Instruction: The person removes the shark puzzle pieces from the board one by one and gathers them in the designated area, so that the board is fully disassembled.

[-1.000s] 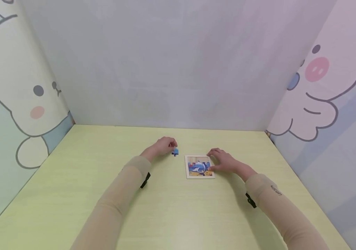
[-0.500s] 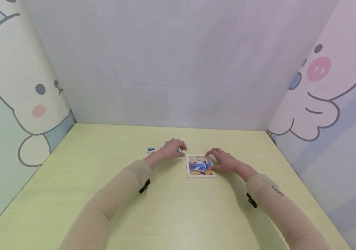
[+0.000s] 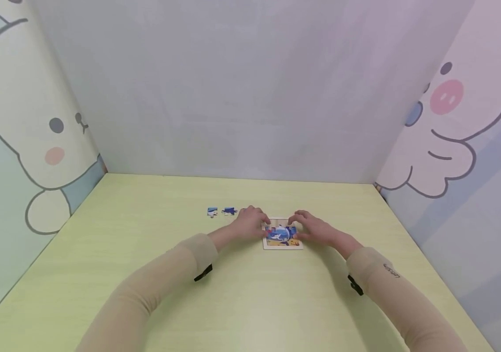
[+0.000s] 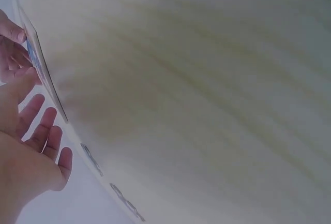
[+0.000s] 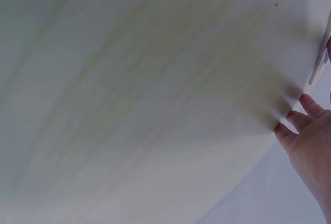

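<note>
A small square jigsaw puzzle [image 3: 282, 247] with a pale frame and a dolphin picture lies on the table. Its upper strip shows bare backing. My left hand [image 3: 250, 223] is at the frame's left side, its thumb by the edge and its fingers loosely bent in the left wrist view [image 4: 31, 151]. I see nothing between those fingers. Over the right side rests my right hand [image 3: 318, 231], thumb and forefinger spread on the frame. Its other fingertips touch the table in the right wrist view [image 5: 310, 136]. The frame's side edges are partly covered by both hands.
Two loose puzzle pieces lie left of the hands: a blue and white piece [image 3: 212, 212] and a dark blue piece [image 3: 229, 211]. Part of another piece [image 3: 243, 209] shows behind my left hand. A grey wall [image 3: 241, 98] stands behind the yellow table [image 3: 250, 303].
My left hand has moved right, from beside a blue piece to the puzzle's left edge, uncovering loose pieces behind it. The right hand has stayed at the puzzle.
</note>
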Motion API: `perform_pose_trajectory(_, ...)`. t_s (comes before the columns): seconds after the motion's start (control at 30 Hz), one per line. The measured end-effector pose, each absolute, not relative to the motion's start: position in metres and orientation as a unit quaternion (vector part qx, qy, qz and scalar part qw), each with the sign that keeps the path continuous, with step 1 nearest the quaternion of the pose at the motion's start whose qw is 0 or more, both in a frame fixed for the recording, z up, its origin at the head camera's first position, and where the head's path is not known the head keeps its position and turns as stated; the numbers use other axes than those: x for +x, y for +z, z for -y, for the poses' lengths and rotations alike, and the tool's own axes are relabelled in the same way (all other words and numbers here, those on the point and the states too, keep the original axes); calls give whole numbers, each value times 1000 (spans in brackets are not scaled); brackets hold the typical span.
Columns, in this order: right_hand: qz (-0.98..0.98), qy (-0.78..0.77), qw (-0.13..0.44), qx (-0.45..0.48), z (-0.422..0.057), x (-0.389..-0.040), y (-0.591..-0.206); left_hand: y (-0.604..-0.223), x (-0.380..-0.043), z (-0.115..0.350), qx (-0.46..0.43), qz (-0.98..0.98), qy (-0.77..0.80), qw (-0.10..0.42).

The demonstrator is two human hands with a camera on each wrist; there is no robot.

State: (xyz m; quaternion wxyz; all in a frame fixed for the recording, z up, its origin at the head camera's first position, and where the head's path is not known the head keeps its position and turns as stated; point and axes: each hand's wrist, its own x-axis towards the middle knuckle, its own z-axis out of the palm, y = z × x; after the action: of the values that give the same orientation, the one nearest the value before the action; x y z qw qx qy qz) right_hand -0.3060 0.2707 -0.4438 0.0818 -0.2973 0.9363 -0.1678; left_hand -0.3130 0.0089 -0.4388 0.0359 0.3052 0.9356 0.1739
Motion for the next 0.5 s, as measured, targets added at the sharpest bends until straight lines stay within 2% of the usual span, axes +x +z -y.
perform_pose_trajectory(0.27,-935,-153,85,-308,-268,-306,-443,-440,-308,-10,317,-934,164,35)
perform_pose_trajectory(0.5,-933,-136,64,-328,-265,-305,-439,-440,-308,-13,313,-929,193,51)
